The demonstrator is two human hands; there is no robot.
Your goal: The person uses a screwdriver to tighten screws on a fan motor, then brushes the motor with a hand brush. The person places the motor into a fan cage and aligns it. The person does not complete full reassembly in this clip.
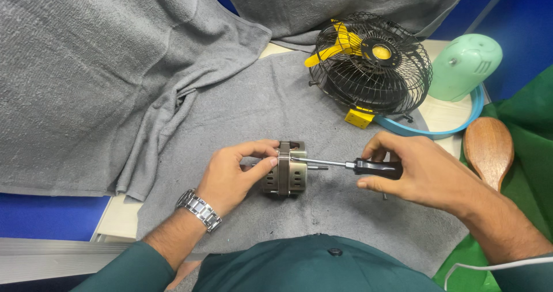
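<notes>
While gripped: motor (286, 175), screwdriver (357, 166).

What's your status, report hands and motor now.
Left hand fingers clamped on the metal fan motor. Right hand grips black-handled screwdriver, tip at the motor's top edge. Nothing between them; caged fan sits behind.

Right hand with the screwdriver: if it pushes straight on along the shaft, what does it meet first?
The motor, most likely. The right hand aims the screwdriver leftward, tip already at the housing the left hand steadies.
</notes>
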